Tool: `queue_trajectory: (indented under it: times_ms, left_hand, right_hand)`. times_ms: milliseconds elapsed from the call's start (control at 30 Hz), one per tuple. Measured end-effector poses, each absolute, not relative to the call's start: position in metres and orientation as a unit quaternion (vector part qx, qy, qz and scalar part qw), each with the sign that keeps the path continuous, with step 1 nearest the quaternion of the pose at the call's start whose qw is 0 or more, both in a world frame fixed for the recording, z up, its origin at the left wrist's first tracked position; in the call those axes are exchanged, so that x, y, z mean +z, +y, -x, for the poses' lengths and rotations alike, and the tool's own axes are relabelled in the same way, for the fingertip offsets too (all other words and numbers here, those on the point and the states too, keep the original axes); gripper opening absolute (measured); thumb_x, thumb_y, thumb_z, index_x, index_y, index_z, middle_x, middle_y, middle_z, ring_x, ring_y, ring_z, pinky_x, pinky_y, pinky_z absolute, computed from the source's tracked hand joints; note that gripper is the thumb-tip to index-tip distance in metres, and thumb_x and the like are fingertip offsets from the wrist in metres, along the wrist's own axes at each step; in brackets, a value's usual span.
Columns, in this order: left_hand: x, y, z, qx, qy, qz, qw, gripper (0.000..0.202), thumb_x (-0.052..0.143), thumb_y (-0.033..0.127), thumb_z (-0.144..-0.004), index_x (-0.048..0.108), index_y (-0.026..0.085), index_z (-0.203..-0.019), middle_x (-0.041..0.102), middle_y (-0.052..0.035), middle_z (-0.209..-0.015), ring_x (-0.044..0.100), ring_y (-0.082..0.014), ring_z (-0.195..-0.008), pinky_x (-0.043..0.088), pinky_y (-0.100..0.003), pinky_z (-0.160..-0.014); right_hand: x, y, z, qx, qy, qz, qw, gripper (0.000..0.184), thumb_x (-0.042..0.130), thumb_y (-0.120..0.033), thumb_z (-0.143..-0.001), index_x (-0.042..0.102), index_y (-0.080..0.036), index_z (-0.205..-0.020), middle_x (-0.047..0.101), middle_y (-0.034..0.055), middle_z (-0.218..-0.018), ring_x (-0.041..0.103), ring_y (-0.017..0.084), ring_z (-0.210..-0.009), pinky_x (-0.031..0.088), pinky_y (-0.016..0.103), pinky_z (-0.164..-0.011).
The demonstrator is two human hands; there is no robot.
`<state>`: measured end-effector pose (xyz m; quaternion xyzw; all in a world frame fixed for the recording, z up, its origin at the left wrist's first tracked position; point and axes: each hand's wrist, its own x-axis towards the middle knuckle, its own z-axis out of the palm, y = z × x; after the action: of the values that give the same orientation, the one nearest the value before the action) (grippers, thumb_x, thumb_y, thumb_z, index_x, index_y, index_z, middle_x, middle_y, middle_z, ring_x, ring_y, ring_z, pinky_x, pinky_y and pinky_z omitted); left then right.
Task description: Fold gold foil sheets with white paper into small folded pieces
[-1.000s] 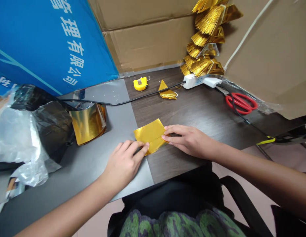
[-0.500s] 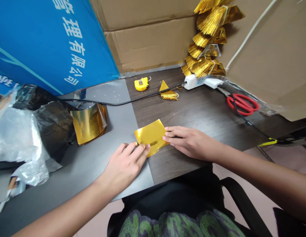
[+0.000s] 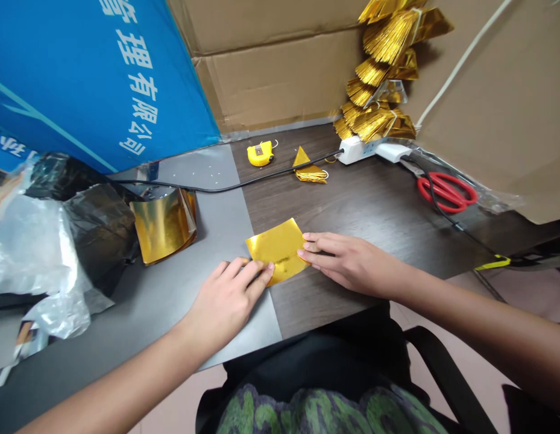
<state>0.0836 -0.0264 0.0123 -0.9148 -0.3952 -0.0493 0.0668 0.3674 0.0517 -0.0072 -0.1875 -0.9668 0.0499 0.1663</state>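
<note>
A square of gold foil lies on the desk, across the seam between grey mat and dark wood. My left hand presses its fingertips on the foil's lower left edge. My right hand holds the opposite edge with its fingertips, and its thumb is hidden. Farther back sits a small folded gold piece with a tassel. A curled stack of gold foil sheets stands to the left of both hands.
A yellow tape measure and a black cable lie behind the foil. Red-handled scissors and a white power strip sit at the right, beneath hanging gold tassels. Plastic bags bulge at the left, against cardboard walls.
My left fingers have slid from the middle of the foil toward its lower left edge. The foil looks flatter, and the view has drifted slightly.
</note>
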Motion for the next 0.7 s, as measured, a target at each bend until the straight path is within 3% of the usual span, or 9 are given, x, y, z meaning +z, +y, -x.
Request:
queue_trajectory:
  times_ms: [133, 233, 333, 467, 600, 700]
  left_hand:
    - [0.017, -0.025, -0.086, -0.059, -0.395, 0.916, 0.045, 0.033, 0.050, 0.021, -0.100, 0.062, 0.009, -0.129, 0.068, -0.0099, -0.112, 0.053, -0.0248, -0.096, 0.039, -0.036, -0.074]
    - [0.019, -0.025, -0.087, -0.067, -0.397, 0.915, 0.019, 0.039, 0.046, 0.034, -0.103, 0.062, 0.009, -0.129, 0.067, -0.0111, -0.113, 0.052, -0.0256, -0.096, 0.040, -0.037, -0.075]
    - [0.018, -0.026, -0.083, -0.068, -0.394, 0.916, -0.005, 0.043, 0.044, 0.037, -0.104, 0.059, 0.009, -0.133, 0.065, -0.0126, -0.116, 0.051, -0.0266, -0.099, 0.041, -0.039, -0.077]
    - [0.011, -0.024, -0.073, -0.081, -0.399, 0.910, -0.082, 0.043, 0.044, 0.032, -0.104, 0.052, 0.013, -0.141, 0.059, -0.0140, -0.125, 0.049, -0.0263, -0.104, 0.044, -0.041, -0.083]
    - [0.011, -0.020, -0.067, -0.111, -0.401, 0.895, -0.161, 0.044, 0.041, 0.019, -0.102, 0.047, 0.017, -0.146, 0.055, -0.0139, -0.129, 0.048, -0.0245, -0.111, 0.047, -0.042, -0.091]
    - [0.013, -0.015, -0.066, -0.131, -0.398, 0.886, -0.200, 0.044, 0.042, 0.014, -0.100, 0.050, 0.018, -0.144, 0.056, -0.0123, -0.123, 0.051, -0.0219, -0.108, 0.049, -0.041, -0.094]
  right_hand:
    - [-0.005, 0.052, -0.366, 0.044, -0.972, 0.172, 0.152, 0.034, 0.044, -0.017, -0.103, 0.066, -0.005, -0.127, 0.070, 0.0143, -0.118, 0.063, 0.027, -0.121, 0.056, 0.044, -0.105]
    - [-0.002, 0.050, -0.365, 0.052, -0.974, 0.182, 0.126, 0.039, 0.049, -0.026, -0.103, 0.063, -0.008, -0.134, 0.069, 0.0146, -0.114, 0.063, 0.030, -0.117, 0.057, 0.048, -0.102]
    - [0.001, 0.045, -0.361, 0.055, -0.971, 0.206, 0.111, 0.042, 0.053, -0.035, -0.101, 0.063, -0.013, -0.136, 0.067, 0.0153, -0.111, 0.062, 0.033, -0.116, 0.057, 0.051, -0.098]
    - [0.003, 0.035, -0.353, 0.044, -0.964, 0.230, 0.130, 0.041, 0.052, -0.036, -0.101, 0.067, -0.010, -0.129, 0.067, 0.0173, -0.116, 0.062, 0.033, -0.116, 0.050, 0.057, -0.108]
    - [0.001, 0.024, -0.342, 0.035, -0.964, 0.216, 0.149, 0.044, 0.048, -0.030, -0.102, 0.064, 0.002, -0.127, 0.064, 0.0228, -0.129, 0.058, 0.033, -0.127, 0.051, 0.048, -0.110]
    - [-0.002, 0.018, -0.337, 0.036, -0.964, 0.221, 0.145, 0.046, 0.048, -0.030, -0.102, 0.062, 0.005, -0.129, 0.064, 0.0247, -0.131, 0.058, 0.032, -0.128, 0.052, 0.045, -0.110]
